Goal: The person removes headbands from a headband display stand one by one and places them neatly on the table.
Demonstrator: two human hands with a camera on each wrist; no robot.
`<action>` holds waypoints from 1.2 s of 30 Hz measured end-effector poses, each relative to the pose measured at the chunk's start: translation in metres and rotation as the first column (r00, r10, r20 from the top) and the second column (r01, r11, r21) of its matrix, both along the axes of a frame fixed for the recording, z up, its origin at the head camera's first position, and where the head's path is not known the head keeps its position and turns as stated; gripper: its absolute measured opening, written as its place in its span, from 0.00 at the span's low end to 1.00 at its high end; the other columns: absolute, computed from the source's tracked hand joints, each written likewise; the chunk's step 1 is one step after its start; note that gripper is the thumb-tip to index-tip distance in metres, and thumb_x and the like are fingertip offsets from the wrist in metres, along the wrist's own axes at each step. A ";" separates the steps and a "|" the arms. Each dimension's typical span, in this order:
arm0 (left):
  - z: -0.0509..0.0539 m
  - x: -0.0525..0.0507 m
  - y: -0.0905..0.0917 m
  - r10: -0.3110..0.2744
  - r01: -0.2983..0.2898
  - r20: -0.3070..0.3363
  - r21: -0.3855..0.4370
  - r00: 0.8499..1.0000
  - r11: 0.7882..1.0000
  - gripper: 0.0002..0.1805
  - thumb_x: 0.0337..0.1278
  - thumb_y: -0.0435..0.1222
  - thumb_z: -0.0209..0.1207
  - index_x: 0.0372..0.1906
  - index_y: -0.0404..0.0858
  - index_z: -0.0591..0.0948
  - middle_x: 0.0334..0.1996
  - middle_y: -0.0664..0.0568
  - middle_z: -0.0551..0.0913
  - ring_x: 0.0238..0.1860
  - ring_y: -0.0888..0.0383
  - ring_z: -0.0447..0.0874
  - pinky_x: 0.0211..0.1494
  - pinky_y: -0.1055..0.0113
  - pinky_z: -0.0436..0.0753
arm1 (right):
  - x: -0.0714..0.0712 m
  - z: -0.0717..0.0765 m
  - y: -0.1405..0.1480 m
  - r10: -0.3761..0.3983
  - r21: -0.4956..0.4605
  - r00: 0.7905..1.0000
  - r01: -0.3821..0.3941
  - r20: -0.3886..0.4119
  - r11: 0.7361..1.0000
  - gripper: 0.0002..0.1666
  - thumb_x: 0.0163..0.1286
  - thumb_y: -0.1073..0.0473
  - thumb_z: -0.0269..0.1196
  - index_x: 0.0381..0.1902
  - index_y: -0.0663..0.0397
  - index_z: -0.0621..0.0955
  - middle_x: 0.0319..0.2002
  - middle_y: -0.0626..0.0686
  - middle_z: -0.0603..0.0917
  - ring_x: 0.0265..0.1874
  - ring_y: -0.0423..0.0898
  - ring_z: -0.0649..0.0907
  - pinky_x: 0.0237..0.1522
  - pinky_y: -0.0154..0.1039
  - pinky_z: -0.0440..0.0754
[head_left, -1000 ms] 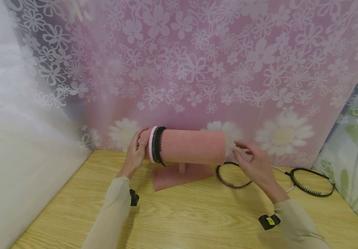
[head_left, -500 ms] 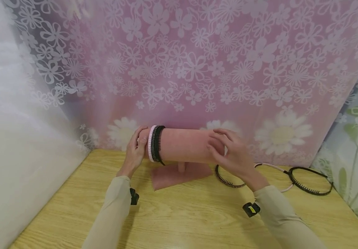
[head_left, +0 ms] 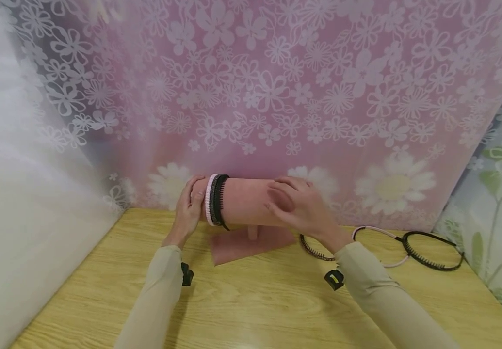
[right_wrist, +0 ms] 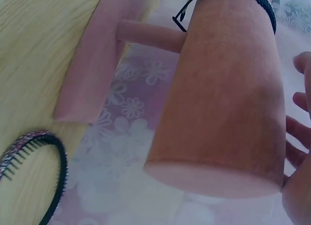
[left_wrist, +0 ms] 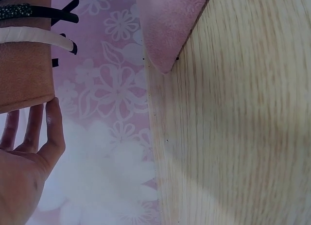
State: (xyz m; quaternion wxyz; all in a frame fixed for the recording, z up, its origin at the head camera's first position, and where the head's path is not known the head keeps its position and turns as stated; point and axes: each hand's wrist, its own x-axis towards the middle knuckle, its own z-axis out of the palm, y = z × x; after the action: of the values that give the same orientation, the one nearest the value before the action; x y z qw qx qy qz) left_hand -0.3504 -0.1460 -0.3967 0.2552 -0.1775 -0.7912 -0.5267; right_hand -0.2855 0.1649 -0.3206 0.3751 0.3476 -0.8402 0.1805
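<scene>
A pink headband stand (head_left: 246,199) with a fabric-covered horizontal roll stands on the table. My left hand (head_left: 188,206) holds the roll's left end, thumb in front and fingers over the top; in the left wrist view its fingertips meet the end rim. Around the roll beside it sit a pale pink headband (head_left: 210,199), a dark glittery headband (left_wrist: 14,11) and a black toothed headband (head_left: 221,201). My right hand (head_left: 305,206) is at the roll's right end, its fingers loosely bent. In the right wrist view those fingers lie alongside the roll, with nothing seen gripped.
Right of the stand, a beaded toothed headband (right_wrist: 36,137) lies on the wooden table (head_left: 251,300). Farther right are another pale pink headband (head_left: 396,264) and a black toothed headband (head_left: 434,264), overlapping. A flowered pink curtain (head_left: 251,97) hangs close behind the stand.
My right hand has moved left, from beyond the roll's right end to over that end. My left hand keeps its hold, and the headbands on the roll stay in place.
</scene>
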 end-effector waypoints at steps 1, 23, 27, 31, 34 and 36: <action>0.000 0.000 0.000 -0.001 0.001 -0.002 0.000 1.000 1.000 0.25 0.80 0.48 0.46 0.74 0.46 0.69 0.75 0.50 0.69 0.75 0.48 0.67 0.77 0.43 0.63 | 0.000 0.002 -0.003 -0.015 0.017 1.000 0.015 0.020 1.000 0.26 0.64 0.47 0.70 0.56 0.53 0.86 0.55 0.57 0.86 0.57 0.57 0.83 0.58 0.61 0.77; 0.000 0.002 -0.001 -0.002 0.002 0.018 -0.008 1.000 1.000 0.24 0.80 0.48 0.45 0.74 0.48 0.69 0.76 0.50 0.68 0.76 0.48 0.65 0.78 0.43 0.61 | -0.015 0.020 -0.050 -0.169 0.187 0.907 0.103 0.386 0.977 0.37 0.69 0.30 0.61 0.69 0.40 0.76 0.66 0.50 0.80 0.66 0.53 0.78 0.64 0.62 0.71; -0.001 0.001 -0.001 -0.002 0.002 0.024 -0.005 1.000 1.000 0.25 0.80 0.49 0.45 0.74 0.49 0.68 0.75 0.52 0.68 0.75 0.49 0.66 0.78 0.43 0.62 | -0.015 0.024 -0.060 -0.216 0.233 0.876 0.123 0.432 0.965 0.40 0.68 0.26 0.57 0.72 0.36 0.73 0.69 0.50 0.77 0.68 0.54 0.76 0.66 0.63 0.69; -0.001 0.000 -0.001 0.002 -0.002 0.024 -0.006 1.000 1.000 0.24 0.80 0.49 0.45 0.74 0.52 0.69 0.75 0.52 0.69 0.75 0.49 0.67 0.78 0.44 0.62 | -0.017 0.026 -0.066 -0.250 0.270 0.869 0.142 0.426 0.952 0.42 0.67 0.24 0.56 0.73 0.34 0.72 0.70 0.49 0.76 0.68 0.53 0.77 0.65 0.62 0.70; 0.000 0.000 -0.001 0.005 -0.005 0.024 -0.006 1.000 1.000 0.24 0.80 0.49 0.45 0.74 0.52 0.69 0.75 0.52 0.69 0.75 0.49 0.66 0.78 0.43 0.62 | -0.019 0.026 -0.069 -0.257 0.287 0.870 0.141 0.421 0.948 0.42 0.67 0.23 0.56 0.73 0.33 0.72 0.69 0.48 0.76 0.67 0.53 0.77 0.65 0.61 0.71; 0.001 0.000 -0.001 0.004 -0.004 0.024 -0.008 1.000 1.000 0.24 0.80 0.49 0.45 0.74 0.51 0.69 0.75 0.52 0.68 0.75 0.49 0.66 0.78 0.43 0.62 | -0.020 0.027 -0.070 -0.262 0.295 0.868 0.143 0.421 0.945 0.43 0.66 0.22 0.56 0.73 0.33 0.71 0.69 0.48 0.76 0.67 0.52 0.77 0.65 0.61 0.71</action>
State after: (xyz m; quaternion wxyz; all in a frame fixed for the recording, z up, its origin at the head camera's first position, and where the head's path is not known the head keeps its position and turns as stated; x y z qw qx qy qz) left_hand -0.3500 -0.1469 -0.3961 0.2462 -0.1706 -0.7966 -0.5251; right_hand -0.3057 0.0945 -0.2937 0.1376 0.2501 -0.9524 0.1070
